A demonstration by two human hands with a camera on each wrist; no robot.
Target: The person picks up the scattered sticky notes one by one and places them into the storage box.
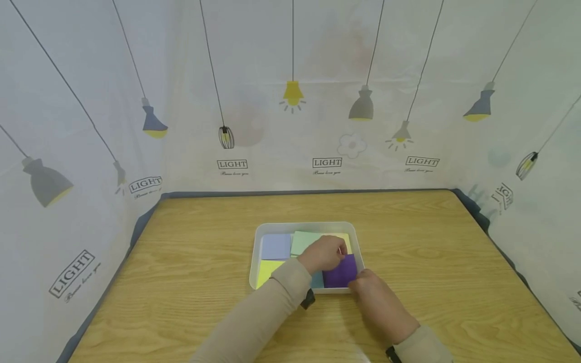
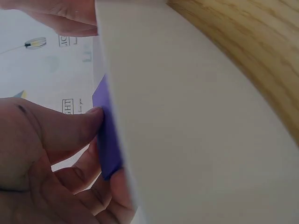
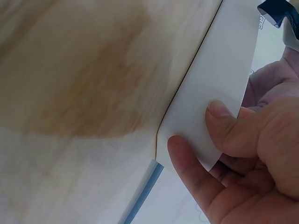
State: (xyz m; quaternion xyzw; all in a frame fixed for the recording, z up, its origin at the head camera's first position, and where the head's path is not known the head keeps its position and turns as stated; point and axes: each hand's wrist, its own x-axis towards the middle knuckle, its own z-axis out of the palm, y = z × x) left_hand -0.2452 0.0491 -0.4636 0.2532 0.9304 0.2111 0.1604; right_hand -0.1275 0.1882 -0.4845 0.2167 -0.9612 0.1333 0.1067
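A shallow white tray (image 1: pixel 306 227) stands on the wooden table, with square paper pads in several colours inside. My left hand (image 1: pixel 323 252) reaches over it and pinches a purple paper pad (image 1: pixel 340 272) in the near right part. Thumb and fingers bear on the edges of that pad (image 2: pixel 108 135) in the left wrist view. At the tray's near right corner is my right hand (image 1: pixel 380 305). Its thumb and index finger hold the outside of the tray wall (image 3: pixel 205 79) in the right wrist view.
Around the purple pad lie a lavender pad (image 1: pixel 276 247), a mint green pad (image 1: pixel 305 242), a yellow pad (image 1: pixel 269 271) and a blue pad (image 1: pixel 317 280), partly under my left hand. More yellow paper (image 1: pixel 347 241) shows at the far right. Printed cloth (image 1: pixel 281 171) hangs behind the table.
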